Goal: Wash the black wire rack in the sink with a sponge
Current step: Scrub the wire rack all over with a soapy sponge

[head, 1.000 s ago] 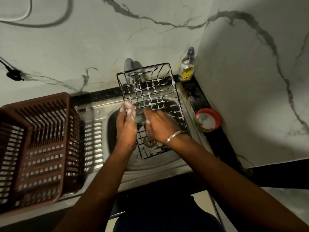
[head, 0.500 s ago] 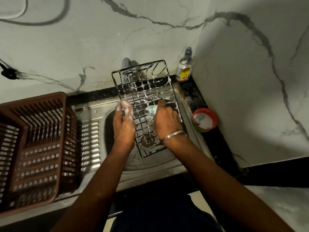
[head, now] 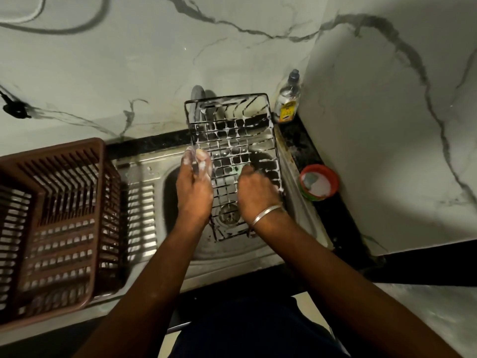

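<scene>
Head view: the black wire rack [head: 233,151] stands tilted in the steel sink [head: 296,202], soapy, far end against the wall; the left hand [head: 194,188] grips its left edge, fingers foamy; the right hand [head: 255,192] presses a green sponge [head: 238,171] onto the grid.

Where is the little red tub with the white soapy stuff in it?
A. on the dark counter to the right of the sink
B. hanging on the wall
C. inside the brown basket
A: the red tub sits on the dark counter just right of the sink, near the right hand.
</scene>
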